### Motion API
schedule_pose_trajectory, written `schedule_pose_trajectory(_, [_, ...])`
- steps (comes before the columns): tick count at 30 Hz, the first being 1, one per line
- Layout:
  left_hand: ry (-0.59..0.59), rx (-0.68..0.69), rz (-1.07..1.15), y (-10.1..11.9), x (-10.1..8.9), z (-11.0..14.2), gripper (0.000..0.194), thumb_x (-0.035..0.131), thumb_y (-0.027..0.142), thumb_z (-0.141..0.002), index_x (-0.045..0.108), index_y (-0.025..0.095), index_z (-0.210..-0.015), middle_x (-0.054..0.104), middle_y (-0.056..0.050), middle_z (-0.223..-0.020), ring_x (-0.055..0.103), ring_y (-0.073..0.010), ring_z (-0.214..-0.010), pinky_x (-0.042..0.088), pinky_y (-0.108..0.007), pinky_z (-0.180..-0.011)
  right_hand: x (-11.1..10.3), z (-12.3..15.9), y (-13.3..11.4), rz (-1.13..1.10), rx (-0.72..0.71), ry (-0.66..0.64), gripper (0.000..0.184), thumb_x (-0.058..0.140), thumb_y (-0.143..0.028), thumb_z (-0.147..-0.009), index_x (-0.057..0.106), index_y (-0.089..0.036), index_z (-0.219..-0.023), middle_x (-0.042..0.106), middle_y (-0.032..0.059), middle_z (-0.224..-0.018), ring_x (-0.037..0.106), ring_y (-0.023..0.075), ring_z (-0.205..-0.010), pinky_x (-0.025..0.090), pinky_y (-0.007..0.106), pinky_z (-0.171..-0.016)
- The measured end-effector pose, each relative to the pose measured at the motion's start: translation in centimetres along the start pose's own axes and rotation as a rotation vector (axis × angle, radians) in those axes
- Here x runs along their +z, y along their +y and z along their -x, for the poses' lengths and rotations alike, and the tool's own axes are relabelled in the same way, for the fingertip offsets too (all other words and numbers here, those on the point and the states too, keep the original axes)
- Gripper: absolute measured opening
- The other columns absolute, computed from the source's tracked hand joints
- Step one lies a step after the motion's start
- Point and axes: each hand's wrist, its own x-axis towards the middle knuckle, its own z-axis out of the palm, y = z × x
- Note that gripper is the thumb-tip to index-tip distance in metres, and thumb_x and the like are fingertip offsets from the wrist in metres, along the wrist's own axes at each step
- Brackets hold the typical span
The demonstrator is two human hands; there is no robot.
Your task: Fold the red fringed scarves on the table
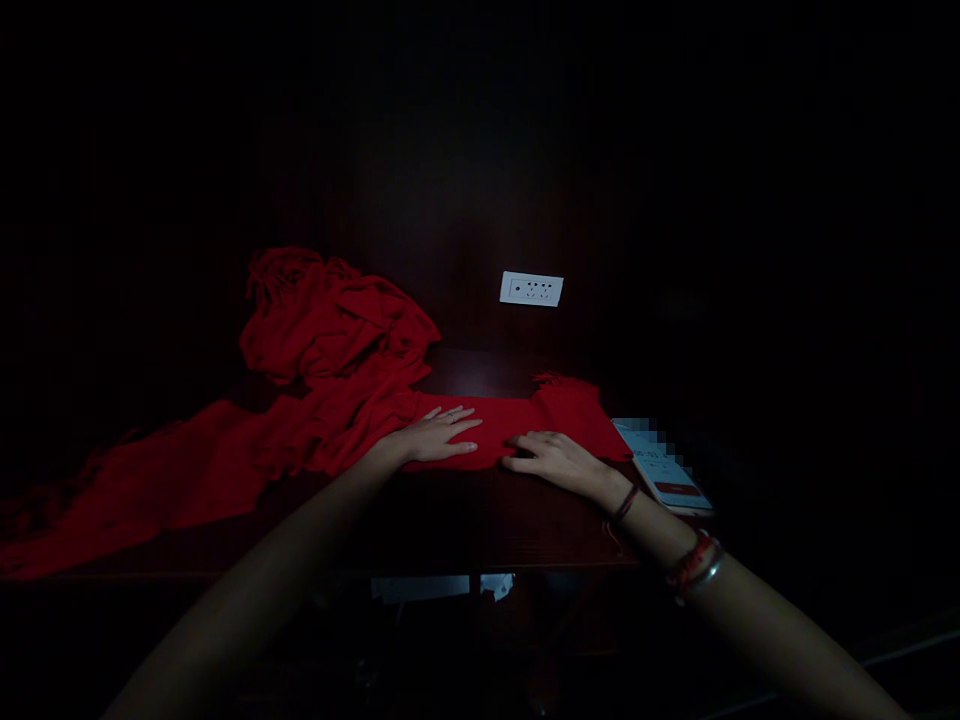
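Red fringed fabric cloth on dark glossy tabletop: one bunched heap, one flat strip (can't tell if single piece). Two hands on strip: left hand flat, fingers spread, grasping nothing; right hand half-curled, grip unclear. One white lit-screen smartphone just beside strip's right end. One white rectangular socket plate behind.
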Motion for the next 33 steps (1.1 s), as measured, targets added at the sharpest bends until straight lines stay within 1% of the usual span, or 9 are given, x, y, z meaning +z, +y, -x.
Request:
schedule_pose_trajectory(4, [-0.015, -0.006, 0.032, -0.1, -0.2, 0.1, 0.058, 0.020, 0.060, -0.076, 0.017, 0.031, -0.126, 0.014, -0.001, -0.135, 0.010, -0.0174, -0.122, 0.007, -0.039, -0.097, 0.1, -0.1, 0.2, 0.058, -0.029, 0.008, 0.029, 0.036, -0.018, -0.082, 0.045, -0.025, -0.109, 0.041, 0.0056, -0.119, 0.046, 0.0162, -0.094, 0.037, 0.030, -0.076])
schedule_pose_trajectory(7, [-0.010, -0.010, 0.040, -0.2, -0.2, 0.1, 0.058, 0.020, 0.060, -0.076, 0.018, 0.031, -0.126, 0.014, -0.001, -0.135, 0.010, -0.0168, -0.122, 0.007, -0.039, -0.097, 0.2, -0.1, 0.2, 0.114, -0.053, 0.040, 0.031, 0.034, -0.015, -0.082, 0.043, -0.021, -0.112, 0.045, 0.0076, -0.115, 0.048, 0.0169, -0.090, 0.038, 0.031, -0.072])
schedule_pose_trajectory(11, [-0.007, -0.008, 0.044, -0.2, -0.2, 0.0, 0.057, 0.019, 0.060, -0.077, 0.019, 0.031, -0.126, 0.015, -0.001, -0.135, 0.010, -0.0160, -0.122, 0.007, -0.038, -0.097, 0.3, -0.2, 0.2, 0.168, 0.007, 0.088, 0.028, 0.032, -0.015, -0.083, 0.046, -0.017, -0.107, 0.050, 0.0097, -0.108, 0.049, 0.0167, -0.082, 0.038, 0.031, -0.070])
schedule_pose_trajectory(13, [-0.014, -0.006, 0.043, -0.1, -0.2, 0.0, 0.057, 0.020, 0.060, -0.077, 0.019, 0.031, -0.126, 0.015, 0.000, -0.135, 0.010, -0.0159, -0.122, 0.006, -0.037, -0.097, 0.3, -0.1, 0.3, 0.174, 0.029, 0.092, 0.027, 0.032, -0.013, -0.082, 0.046, -0.016, -0.105, 0.053, 0.0096, -0.102, 0.049, 0.0161, -0.080, 0.038, 0.030, -0.069])
schedule_pose_trajectory(17, [-0.014, -0.010, 0.043, 0.0, -0.2, 0.2, 0.058, 0.020, 0.060, -0.076, 0.016, 0.031, -0.127, 0.011, 0.000, -0.135, 0.007, -0.0174, -0.122, 0.005, -0.039, -0.097, 0.2, 0.1, 0.2, 0.107, 0.095, 0.089, 0.032, 0.034, -0.010, -0.081, 0.040, -0.015, -0.112, 0.057, 0.0064, -0.083, 0.050, 0.0145, -0.073, 0.037, 0.026, -0.066])
schedule_pose_trajectory(21, [-0.002, -0.016, 0.035, 0.1, -0.2, 0.3, 0.056, 0.018, 0.058, -0.078, 0.015, 0.032, -0.127, 0.007, 0.001, -0.136, 0.004, -0.0189, -0.122, 0.005, -0.041, -0.096, 0.3, 0.5, -0.7, 0.008, 0.164, 0.082, 0.020, 0.037, -0.016, -0.081, 0.051, -0.015, -0.096, 0.057, 0.0040, -0.077, 0.049, 0.0132, -0.070, 0.035, 0.024, -0.066])
schedule_pose_trajectory(25, [0.003, -0.037, 0.017, 0.4, 0.0, 0.1, 0.053, 0.015, 0.056, -0.079, 0.016, 0.032, -0.127, 0.012, 0.001, -0.135, 0.008, -0.0184, -0.122, 0.007, -0.042, -0.096, 0.5, 0.5, -1.7, -0.003, 0.253, 0.075, 0.015, 0.039, -0.018, -0.081, 0.054, -0.016, -0.084, 0.055, 0.0032, -0.073, 0.047, 0.0130, -0.066, 0.034, 0.025, -0.063])
schedule_pose_trajectory(29, [0.021, -0.111, -0.005, 0.7, -0.1, 0.0, 0.056, 0.017, 0.058, -0.078, 0.018, 0.031, -0.126, 0.012, 0.000, -0.135, 0.007, -0.0222, -0.122, 0.010, -0.043, -0.095, 0.3, 0.4, -2.0, 0.023, 0.275, 0.075, 0.016, 0.039, -0.018, -0.081, 0.054, -0.017, -0.086, 0.053, 0.0047, -0.077, 0.046, 0.0143, -0.070, 0.034, 0.026, -0.065])
schedule_pose_trajectory(33, [-0.052, -0.241, -0.001, 0.6, -0.5, 0.4, 0.063, 0.021, 0.063, -0.073, 0.015, 0.031, -0.127, 0.006, -0.002, -0.136, 0.000, -0.0279, -0.121, 0.007, -0.047, -0.094, 0.3, 1.1, -1.8, -0.077, 0.216, 0.068, 0.019, 0.037, -0.019, -0.081, 0.055, -0.019, -0.088, 0.052, 0.0051, -0.085, 0.045, 0.0151, -0.079, 0.036, 0.027, -0.069])
